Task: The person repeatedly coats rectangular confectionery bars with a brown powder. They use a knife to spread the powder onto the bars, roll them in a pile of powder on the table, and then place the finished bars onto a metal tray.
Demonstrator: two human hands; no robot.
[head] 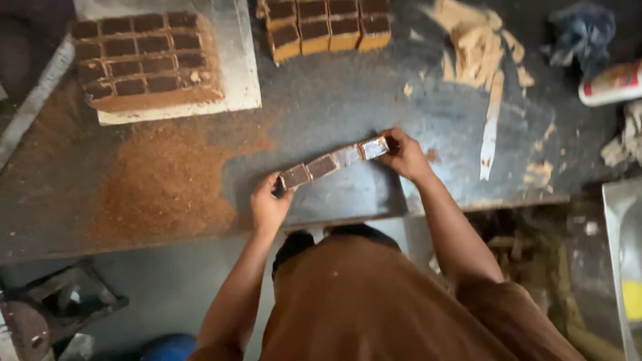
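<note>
A person's left hand [267,204] and right hand [406,155] close on the two ends of a row of four small brown blocks [333,161], the fingers of each curled tight round an end block so that the row is pinched lengthwise between them, with no gap showing between fingers and blocks. The row's long axis runs on a slant, its left end lower and nearer the person's body, its right end higher and farther off, and it sits just above the dark worktop [348,100], though whether it rests on the surface or is lifted clear cannot be told from the head view. Neither hand is nearer than the other; each holds its own end, and the blocks lie directly between the two sets of fingertips, their pale, shiny faces turned up. Measured from the row, a broad spill of reddish-brown powder [167,180] spreads just to its left on the worktop; beyond that, up and to the left, a pale board [237,80] carries a grid of dark blocks [137,53] dusted with the same powder. Straight up from the row, well apart, stands a stack of orange-sided blocks [328,27]. Up and to the right lies a heap of pale shavings [478,50], with a long pale strip [490,130] just right of the right hand.
</note>
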